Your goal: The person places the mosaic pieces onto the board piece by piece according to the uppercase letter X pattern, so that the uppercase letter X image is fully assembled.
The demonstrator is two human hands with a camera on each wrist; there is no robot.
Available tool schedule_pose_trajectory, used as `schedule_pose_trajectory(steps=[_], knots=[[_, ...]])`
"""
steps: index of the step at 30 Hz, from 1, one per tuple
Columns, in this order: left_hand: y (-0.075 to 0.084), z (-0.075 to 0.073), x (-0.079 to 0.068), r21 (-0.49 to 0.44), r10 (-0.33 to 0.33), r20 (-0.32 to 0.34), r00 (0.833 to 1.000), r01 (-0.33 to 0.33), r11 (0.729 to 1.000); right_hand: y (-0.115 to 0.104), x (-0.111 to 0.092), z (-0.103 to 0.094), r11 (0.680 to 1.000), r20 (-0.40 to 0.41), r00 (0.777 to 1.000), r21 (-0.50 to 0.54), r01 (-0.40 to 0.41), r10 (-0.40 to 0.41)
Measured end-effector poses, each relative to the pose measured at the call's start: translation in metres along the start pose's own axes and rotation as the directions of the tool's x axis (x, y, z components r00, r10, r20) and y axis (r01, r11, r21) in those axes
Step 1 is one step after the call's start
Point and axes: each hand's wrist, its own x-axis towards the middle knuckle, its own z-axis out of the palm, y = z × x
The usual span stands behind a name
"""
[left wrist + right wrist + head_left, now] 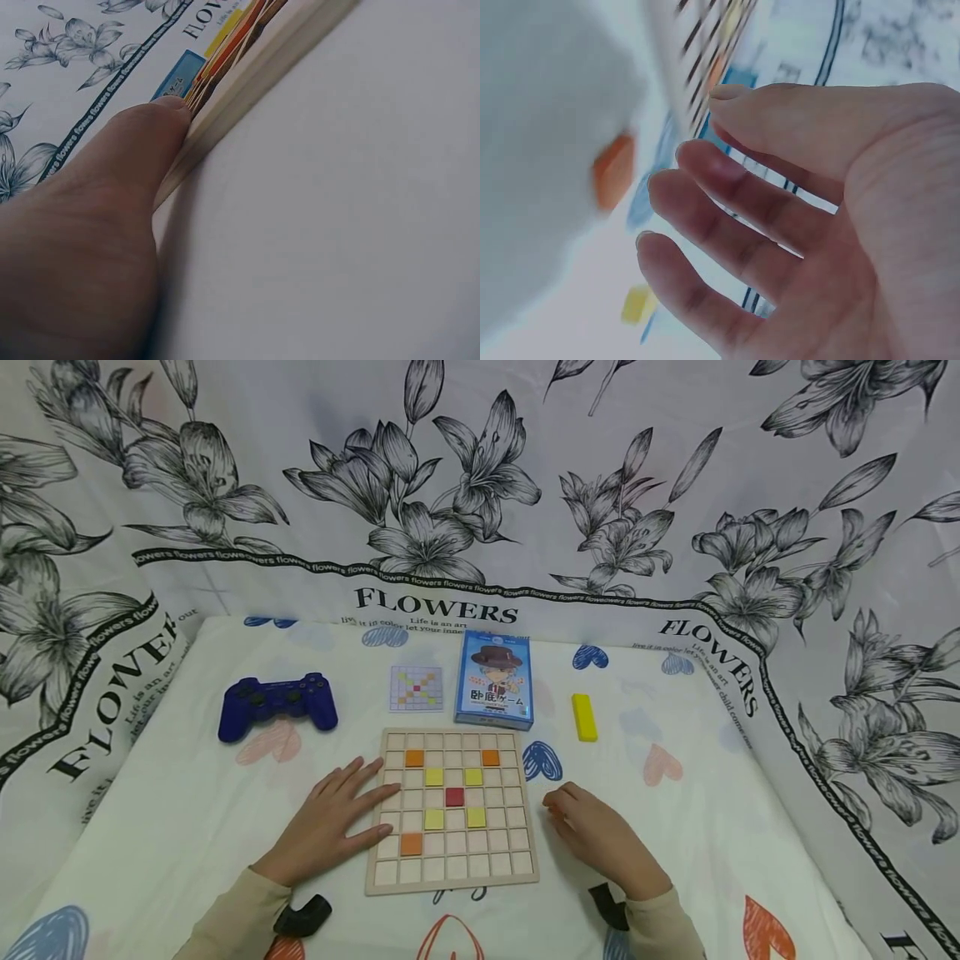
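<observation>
A wooden grid board (452,888) lies flat on the cloth. It carries a red tile (454,797) in the middle, several yellow tiles (434,777) around that, and orange tiles (491,758) in three outer cells. My left hand (326,818) rests at the board's left edge with spread fingers; its thumb (142,142) touches the edge in the left wrist view. Right of the board, my right hand (600,835) hovers low with loosely bent fingers. The right wrist view shows nothing between those fingers, and an orange tile (615,172) lying on the cloth just beyond the fingertips.
Behind the board are a small pattern card (416,688) and a blue game box (495,681). A blue game controller (277,706) lies at the left, a yellow block (584,717) at the right. A flower-printed cloth (637,527) rises at the back.
</observation>
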Motion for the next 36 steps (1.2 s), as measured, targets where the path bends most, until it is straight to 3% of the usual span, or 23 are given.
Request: schedule_pose_trajectory(steps=[6,19,28,36], knots=[[-0.001,-0.002,-0.001,-0.001,-0.007,-0.001,1.000,0.007,1.000,0.016,-0.012,0.001,0.991,-0.007,0.993,0.055,-0.121,0.121],[0.003,-0.003,0.000,-0.007,-0.018,0.010,1.000,0.018,1.000,0.021,-0.008,0.014,0.983,0.024,0.984,0.051,-0.178,0.177],[0.001,-0.001,0.000,-0.003,-0.011,0.004,1.000,0.011,1.000,0.019,-0.004,0.014,0.988,-0.005,0.991,0.069,-0.136,0.136],[0.000,0.000,-0.001,-0.002,-0.011,0.001,1.000,0.011,1.000,-0.003,0.001,0.008,0.986,0.049,0.998,0.159,-0.058,0.050]])
